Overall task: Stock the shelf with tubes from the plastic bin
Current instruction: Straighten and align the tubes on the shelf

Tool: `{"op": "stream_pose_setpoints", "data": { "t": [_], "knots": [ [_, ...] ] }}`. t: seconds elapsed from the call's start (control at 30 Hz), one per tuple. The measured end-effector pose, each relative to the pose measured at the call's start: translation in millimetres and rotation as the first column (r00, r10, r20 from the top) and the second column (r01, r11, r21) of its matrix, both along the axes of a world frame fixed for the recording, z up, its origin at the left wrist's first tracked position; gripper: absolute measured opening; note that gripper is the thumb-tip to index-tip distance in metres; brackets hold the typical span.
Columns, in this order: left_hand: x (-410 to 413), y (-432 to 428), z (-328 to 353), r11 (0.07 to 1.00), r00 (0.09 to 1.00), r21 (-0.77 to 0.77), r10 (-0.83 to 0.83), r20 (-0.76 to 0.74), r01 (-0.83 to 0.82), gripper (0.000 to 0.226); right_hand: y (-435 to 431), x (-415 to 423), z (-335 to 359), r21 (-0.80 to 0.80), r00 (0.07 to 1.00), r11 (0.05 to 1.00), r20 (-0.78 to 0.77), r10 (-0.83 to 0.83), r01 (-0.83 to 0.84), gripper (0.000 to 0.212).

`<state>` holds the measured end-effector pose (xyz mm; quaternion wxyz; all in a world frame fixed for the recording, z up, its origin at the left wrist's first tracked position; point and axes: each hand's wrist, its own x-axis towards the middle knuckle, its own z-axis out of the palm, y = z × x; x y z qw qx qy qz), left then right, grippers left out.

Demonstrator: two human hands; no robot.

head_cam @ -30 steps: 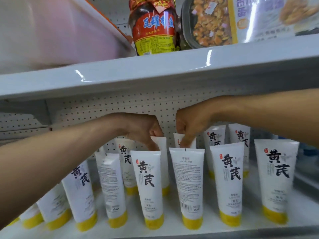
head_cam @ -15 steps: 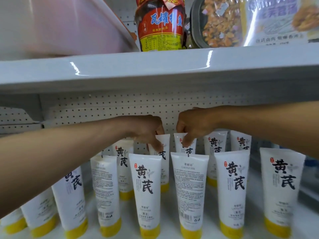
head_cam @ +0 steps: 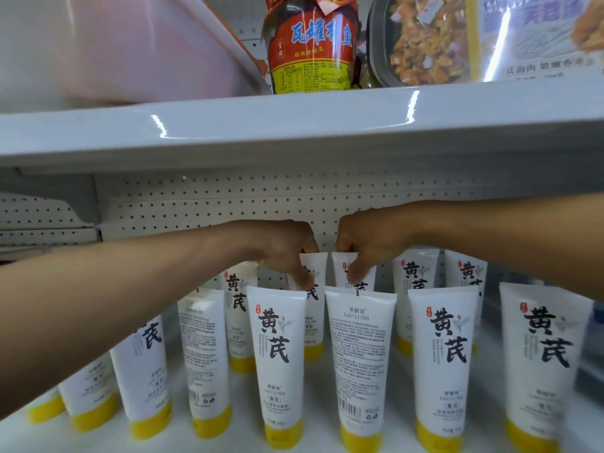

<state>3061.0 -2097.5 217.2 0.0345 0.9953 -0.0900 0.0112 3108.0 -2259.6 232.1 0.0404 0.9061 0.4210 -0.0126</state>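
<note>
Several white tubes with yellow caps stand cap-down in two rows on the white shelf (head_cam: 320, 380). My left hand (head_cam: 281, 250) pinches the top of a back-row tube (head_cam: 314, 308). Beside it, my right hand (head_cam: 366, 246) pinches the top of the neighbouring back-row tube (head_cam: 362, 276). Both tubes stand upright behind the front row, where one tube (head_cam: 281, 358) shows its label and another (head_cam: 358, 361) shows its printed back. A pale pink plastic bin (head_cam: 124, 47) sits blurred on the upper shelf at top left.
The upper shelf's edge (head_cam: 294, 125) overhangs just above my hands. On it stand a red-labelled jar (head_cam: 310, 44) and a packaged food tray (head_cam: 425, 40). A perforated back panel (head_cam: 228, 204) closes the rear. Something dark blue (head_cam: 593, 341) lies at the right edge.
The view has shifted down and closer to the shelf. Both hands have moved back from the front row and now hold the tops of two back-row tubes, standing them side by side.
</note>
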Motion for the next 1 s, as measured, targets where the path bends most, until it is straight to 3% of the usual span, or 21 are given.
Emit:
{"op": "stream_pose_setpoints", "data": {
  "t": [0.1,0.27,0.4,0.6,0.77,1.0],
  "knots": [
    [0,1,0,1.0,1.0,0.001,-0.003,0.011,0.002,0.031,-1,1,0,-0.003,1.0,1.0,0.002,0.005,-0.005,0.025],
    [2,2,0,1.0,1.0,0.0,-0.005,0.013,0.005,0.028,-2,1,-1,0.009,1.0,1.0,0.013,-0.007,0.007,0.01],
    [1,3,0,1.0,1.0,-0.003,0.004,0.015,-0.004,0.031,-3,3,-1,0.019,1.0,1.0,0.009,-0.012,0.012,0.02],
    [-1,2,0,0.999,1.0,-0.037,-0.002,0.0,0.002,0.031,-5,5,-1,0.025,1.0,1.0,-0.022,-0.014,0.015,0.018],
    [-1,3,-2,0.999,0.999,-0.039,-0.031,-0.018,0.031,0.019,-6,5,5,0.039,1.0,0.999,-0.017,-0.002,0.003,0.029],
    [1,4,-4,1.0,1.0,-0.017,-0.023,-0.007,0.023,0.023,-13,0,17,0.113,1.0,0.994,-0.025,0.01,-0.007,0.024]
  ]
}}
